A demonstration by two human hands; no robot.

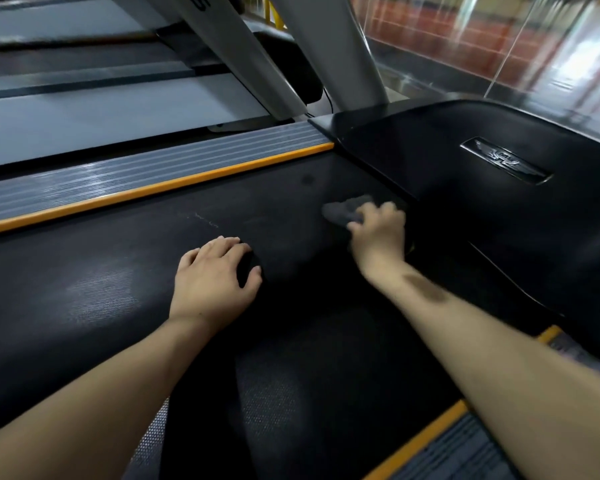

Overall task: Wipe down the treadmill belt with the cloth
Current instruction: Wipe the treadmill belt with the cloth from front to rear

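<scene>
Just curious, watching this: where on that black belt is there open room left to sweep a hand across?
Open belt lies between the left hand and the orange-edged side rail. It's crowded near the glossy black motor cover, where the right hand holds the dark grey cloth.

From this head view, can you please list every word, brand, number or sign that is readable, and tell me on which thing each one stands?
"S" or "5": one large dark character, cut off by the frame edge, on the grey upright of the neighbouring machine; cannot tell which.
Winged emblem on the silver badge of the black motor cover: its letters are too blurred to read.
Treadmill belt, cloth: no text visible.
</scene>
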